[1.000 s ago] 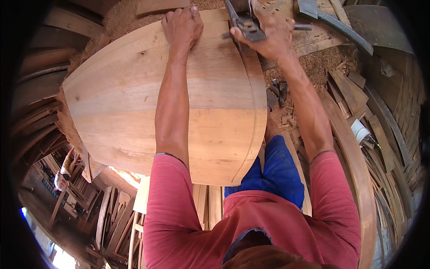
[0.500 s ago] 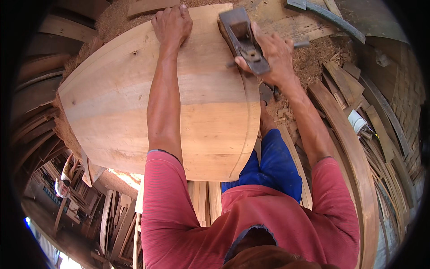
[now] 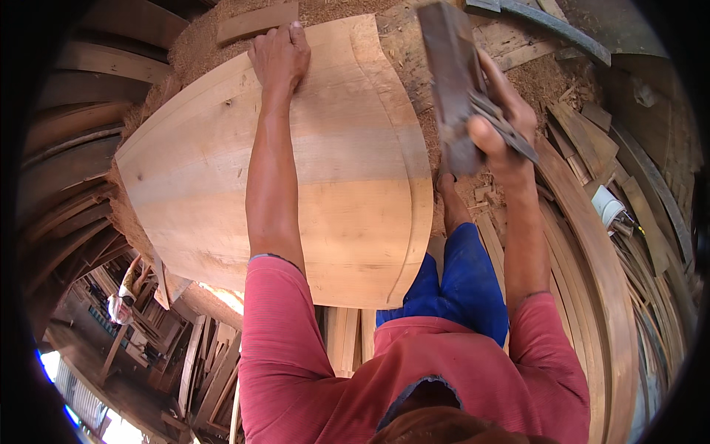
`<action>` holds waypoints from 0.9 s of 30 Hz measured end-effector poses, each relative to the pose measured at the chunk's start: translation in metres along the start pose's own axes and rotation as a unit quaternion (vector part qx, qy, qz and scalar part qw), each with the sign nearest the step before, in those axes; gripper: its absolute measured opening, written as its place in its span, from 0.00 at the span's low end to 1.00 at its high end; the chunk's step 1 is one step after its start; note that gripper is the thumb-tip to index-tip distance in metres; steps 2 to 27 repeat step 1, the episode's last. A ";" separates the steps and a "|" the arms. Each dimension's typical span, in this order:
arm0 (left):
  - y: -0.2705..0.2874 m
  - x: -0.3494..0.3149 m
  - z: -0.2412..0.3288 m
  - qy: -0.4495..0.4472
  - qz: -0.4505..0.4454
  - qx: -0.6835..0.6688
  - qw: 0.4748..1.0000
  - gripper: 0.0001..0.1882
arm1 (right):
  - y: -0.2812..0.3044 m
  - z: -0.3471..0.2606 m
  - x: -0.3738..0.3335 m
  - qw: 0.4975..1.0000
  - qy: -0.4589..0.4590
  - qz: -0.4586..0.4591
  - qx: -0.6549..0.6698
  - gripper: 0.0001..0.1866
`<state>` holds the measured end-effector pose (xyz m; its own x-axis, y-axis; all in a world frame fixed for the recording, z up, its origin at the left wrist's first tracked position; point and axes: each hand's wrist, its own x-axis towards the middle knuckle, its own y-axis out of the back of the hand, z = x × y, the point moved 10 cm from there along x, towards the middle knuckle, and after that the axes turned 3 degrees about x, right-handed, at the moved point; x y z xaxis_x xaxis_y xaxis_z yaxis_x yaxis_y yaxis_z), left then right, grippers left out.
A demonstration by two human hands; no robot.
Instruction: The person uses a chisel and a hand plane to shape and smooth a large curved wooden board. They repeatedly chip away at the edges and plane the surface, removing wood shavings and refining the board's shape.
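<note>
A broad, curved wooden panel (image 3: pixel 340 214) lies before me, its right side rounded, with a line running just inside that edge. My left hand (image 3: pixel 280 56) rests at the panel's far edge, fingers curled over it. In my right hand (image 3: pixel 521 115) is a wooden hand plane (image 3: pixel 447 59), closed in the fingers and somewhat blurred by motion. The plane is lifted off to the right of the rounded edge and tilted on its side. A gap shows between it and the panel.
Sawdust and shavings (image 3: pixel 211 41) surround the panel, with a short board (image 3: pixel 255 22) beyond it. A dark bar (image 3: pixel 555 28) lies at the far right. Long planks (image 3: pixel 592 274) and a white container (image 3: pixel 608 205) are on the right. Another person (image 3: pixel 120 307) is at the lower left.
My right hand has raised the plane off the panel's right edge and moved it right, turning it on its side. My left hand keeps its place on the far edge.
</note>
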<state>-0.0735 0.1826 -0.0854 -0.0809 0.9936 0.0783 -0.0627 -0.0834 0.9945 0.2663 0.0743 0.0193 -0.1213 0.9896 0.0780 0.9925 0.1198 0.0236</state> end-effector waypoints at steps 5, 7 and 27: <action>-0.004 0.002 0.001 -0.001 -0.018 -0.007 1.000 0.26 | 0.006 0.003 0.001 1.000 0.004 0.008 0.004 0.50; -0.004 0.002 0.001 -0.001 -0.018 -0.007 1.000 0.26 | 0.006 0.003 0.001 1.000 0.004 0.008 0.004 0.50; -0.004 0.002 0.001 -0.001 -0.018 -0.007 1.000 0.26 | 0.006 0.003 0.001 1.000 0.004 0.008 0.004 0.50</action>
